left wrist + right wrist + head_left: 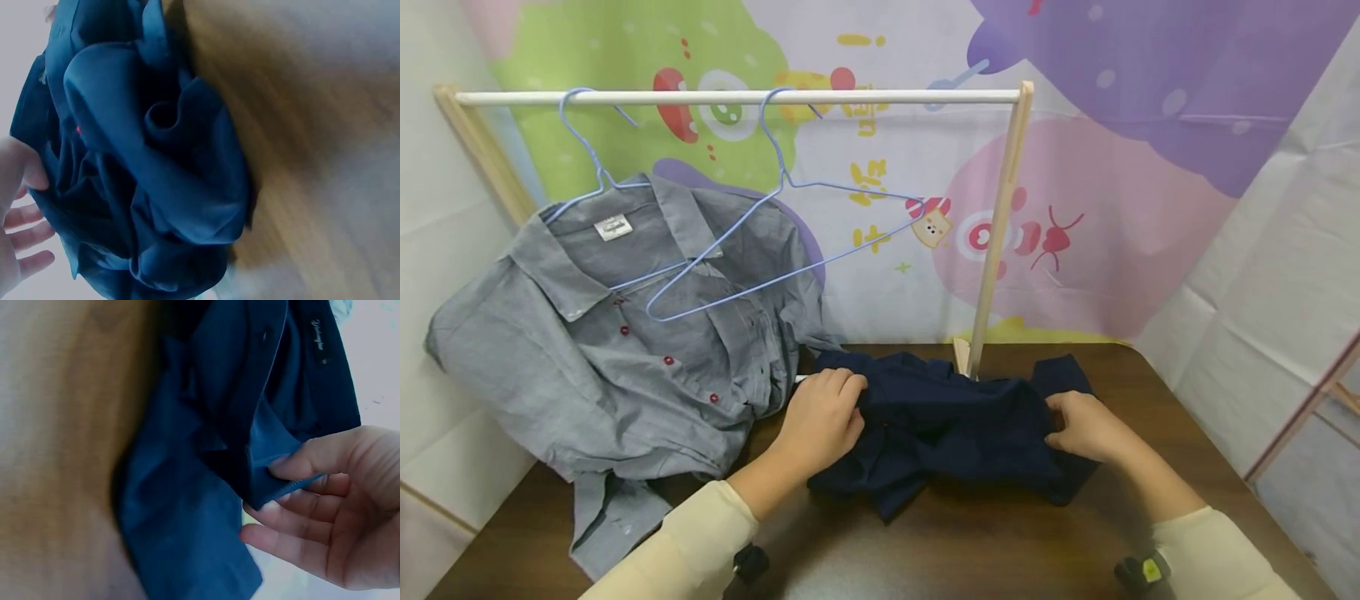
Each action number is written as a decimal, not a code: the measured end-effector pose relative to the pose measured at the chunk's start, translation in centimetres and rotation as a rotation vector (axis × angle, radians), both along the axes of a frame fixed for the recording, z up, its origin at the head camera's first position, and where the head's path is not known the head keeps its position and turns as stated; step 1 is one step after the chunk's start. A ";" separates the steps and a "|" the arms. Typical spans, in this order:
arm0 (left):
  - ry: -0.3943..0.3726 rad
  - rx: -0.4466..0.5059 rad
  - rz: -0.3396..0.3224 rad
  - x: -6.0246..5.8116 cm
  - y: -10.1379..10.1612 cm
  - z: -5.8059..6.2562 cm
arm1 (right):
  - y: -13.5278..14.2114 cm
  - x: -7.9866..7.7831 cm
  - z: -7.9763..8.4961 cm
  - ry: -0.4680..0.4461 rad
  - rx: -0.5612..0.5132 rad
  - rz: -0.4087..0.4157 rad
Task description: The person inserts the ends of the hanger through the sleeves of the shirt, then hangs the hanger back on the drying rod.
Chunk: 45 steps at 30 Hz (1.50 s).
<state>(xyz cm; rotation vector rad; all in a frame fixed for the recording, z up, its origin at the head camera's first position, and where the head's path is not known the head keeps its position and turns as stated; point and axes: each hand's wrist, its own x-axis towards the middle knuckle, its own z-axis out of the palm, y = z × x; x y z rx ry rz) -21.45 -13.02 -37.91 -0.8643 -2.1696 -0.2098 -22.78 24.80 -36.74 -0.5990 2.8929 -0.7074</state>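
Note:
A navy garment [955, 425] lies bunched on the table, with folds hiding its full shape. My left hand [823, 417] grips its left end; in the left wrist view the thumb presses on the cloth edge while the other fingers [31, 236] are behind it, and a small red spot shows on the fabric. At the opposite end my right hand [1086, 425] pinches a corner between thumb and fingers. The right wrist view shows a band with a dark label [317, 337] inside the opening, and a long flat piece of the garment [187, 512] hanging beside it.
Behind stands a rack with a white rail [895, 97] and wooden posts [1000, 225]. A grey shirt [655, 400] with red buttons hangs at left on a blue hanger [580, 137]. A bare blue hanger [850, 252] hangs beside it. Brown tabletop [1000, 542] shows in front.

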 end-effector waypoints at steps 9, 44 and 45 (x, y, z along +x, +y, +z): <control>0.094 0.121 -0.003 -0.6 -1.5 1.9 | 0.9 -0.3 3.1 0.230 0.062 -0.040; -0.106 0.231 0.302 -1.4 -7.3 5.8 | -3.2 -3.2 7.0 0.775 -0.159 -0.058; -0.154 0.220 0.317 -1.5 -7.4 5.6 | -3.3 -3.3 6.9 0.754 -0.158 -0.055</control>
